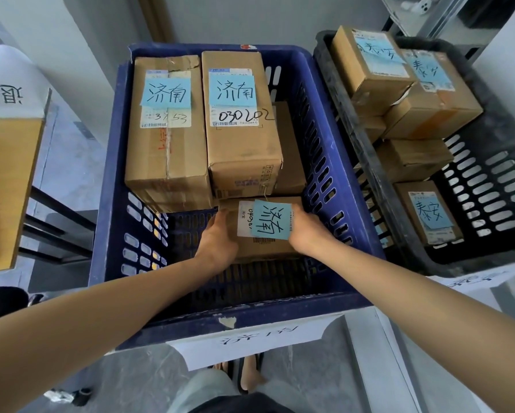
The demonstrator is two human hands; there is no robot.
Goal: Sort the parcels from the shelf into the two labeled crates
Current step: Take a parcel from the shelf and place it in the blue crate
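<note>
Left hand (219, 238) and right hand (306, 232) grip small parcel (265, 231) by its ends, fingers curled around edges, inside blue crate (110, 204), just before two tall boxes (202, 126). Black crate (488, 186) beside.

The blue crate (280, 308) holds two long brown boxes at the back, the left box (166, 144) and the right box (244, 144), side by side and touching. A small box (265, 248) is low at the front. The black crate (500, 138) just beside it holds a pile of brown boxes (429, 114) and one low box (429, 213). The grey floor (309, 383) is below.
</note>
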